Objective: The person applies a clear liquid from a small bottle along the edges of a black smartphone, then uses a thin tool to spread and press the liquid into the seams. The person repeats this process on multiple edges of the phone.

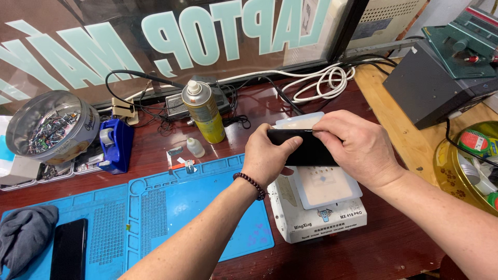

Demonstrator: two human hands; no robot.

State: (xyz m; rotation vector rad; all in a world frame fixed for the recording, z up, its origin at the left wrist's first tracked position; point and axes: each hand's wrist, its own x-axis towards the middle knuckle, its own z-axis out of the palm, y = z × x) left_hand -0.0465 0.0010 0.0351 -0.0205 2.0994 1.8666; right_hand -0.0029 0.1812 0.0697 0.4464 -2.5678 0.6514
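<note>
A: Workbench of dark red wood [394, 243], backed by a lettered glass pane; contents to be listed from the held item outward.

B: Item one: black phone [303, 148], slim and rectangular. It is held clear of the bench, its long axis running across the view from one hand to the other, one long edge turned upward.

A: Grip?

B: Both hands are closed on it. The left hand [267, 155] is clamped round the left end, thumb below, fingers curled over the top edge. The right hand [358, 148] is wrapped over the right end, fingertips pinched along the same top edge. Neither hand is nearer; the phone is spanned between them, directly in the grasp, with only its middle exposed.

A: Below the grip?

B: Item two: white heating pad unit [316, 220], just beneath the phone and not touched by it as far as can be told. A pale tray-like plate [332, 186] is seated on it.

A: Further out?

B: To the left of the grip: blue silicone work mat [171, 207], a yellow spray can [203, 111] upright behind it, a small white dropper bottle [195, 148] beside the can, a blue tape dispenser [116, 145], and a round tin of small parts [49, 127]. At the far left corner: a second dark phone [68, 249] lying flat beside a grey cloth [23, 236]. Behind the grip: coiled white cable [321, 83]. To the right: a grey metal box [436, 85] on a pale wooden board.
</note>
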